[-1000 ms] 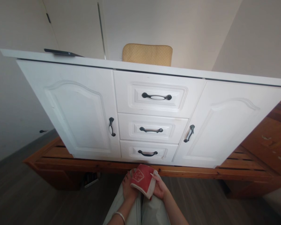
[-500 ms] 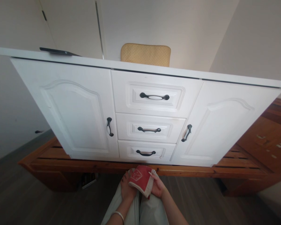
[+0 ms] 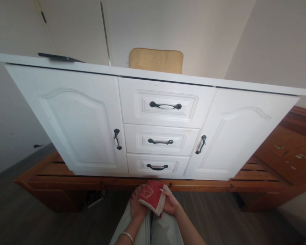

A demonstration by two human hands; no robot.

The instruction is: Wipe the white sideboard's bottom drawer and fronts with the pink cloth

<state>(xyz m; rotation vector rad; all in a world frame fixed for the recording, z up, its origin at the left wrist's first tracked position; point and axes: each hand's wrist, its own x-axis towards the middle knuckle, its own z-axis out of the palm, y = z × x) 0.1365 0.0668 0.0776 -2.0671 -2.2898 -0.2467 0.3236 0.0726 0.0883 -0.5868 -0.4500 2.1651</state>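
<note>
Both of my hands hold a folded red cloth with a white pattern and a pale edge, low in the view above my knees. My left hand grips its left side and has a bracelet on the wrist. My right hand holds its right side. In front of me stands a white cabinet with two doors and three drawers, all shut. The bottom drawer's black handle is the nearest handle to my hands.
The cabinet rests on a low wooden slatted frame. A tan cushion and a dark flat object lie on the cabinet top. A small object sits under the frame on the grey floor. White walls stand behind.
The view has drifted slightly, so the cabinet sits a little further left and lower. My hands keep the same hold on the red cloth.
</note>
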